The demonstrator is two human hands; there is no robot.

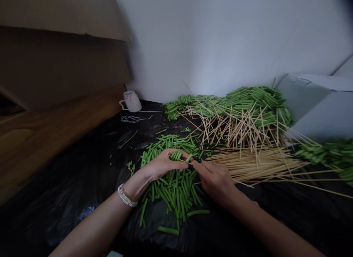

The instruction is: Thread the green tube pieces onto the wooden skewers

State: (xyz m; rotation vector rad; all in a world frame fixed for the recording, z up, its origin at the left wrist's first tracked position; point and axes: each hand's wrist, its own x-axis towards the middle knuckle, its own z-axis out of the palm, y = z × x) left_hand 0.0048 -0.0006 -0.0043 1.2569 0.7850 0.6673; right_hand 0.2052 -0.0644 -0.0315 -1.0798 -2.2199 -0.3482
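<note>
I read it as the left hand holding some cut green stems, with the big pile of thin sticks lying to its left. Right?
Not quite: the head view shows the pile of thin sticks lying to the right of the left hand, which does hold cut green stems.

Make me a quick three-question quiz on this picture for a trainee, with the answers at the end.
1. Multiple choice: what is between the thumb and fingers of the left hand? A) a spoon B) short green pieces C) a ball
2. True or false: a loose white string lies near the mug.
3. Fill in: the heap of thin wooden sticks lies nearer the person's ___ hand.

Key: 1 B; 2 true; 3 right.
</note>
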